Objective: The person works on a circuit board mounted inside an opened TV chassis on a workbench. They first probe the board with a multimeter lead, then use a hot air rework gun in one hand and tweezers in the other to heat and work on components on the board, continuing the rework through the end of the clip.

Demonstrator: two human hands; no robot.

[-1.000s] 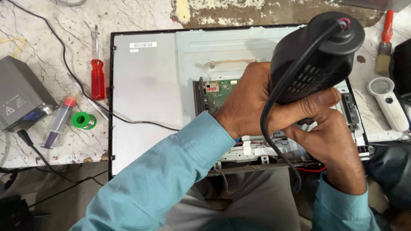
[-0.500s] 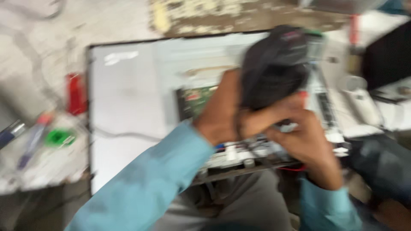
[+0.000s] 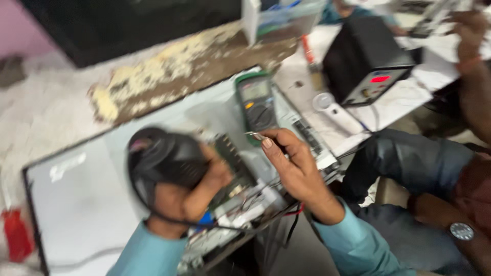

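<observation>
Over the circuit board (image 3: 232,163), left hand (image 3: 192,197) is wrapped around my black hot-air gun (image 3: 163,158); right hand (image 3: 294,168) pinches tweezers (image 3: 254,135) just beside the multimeter (image 3: 257,102). Judged step: heating a part. Next move needs steady tweezer tips.

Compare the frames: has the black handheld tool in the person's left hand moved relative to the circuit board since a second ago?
Yes. The black tool lay over the right side of the circuit board; it is now held at the board's left edge by the left hand.
</observation>
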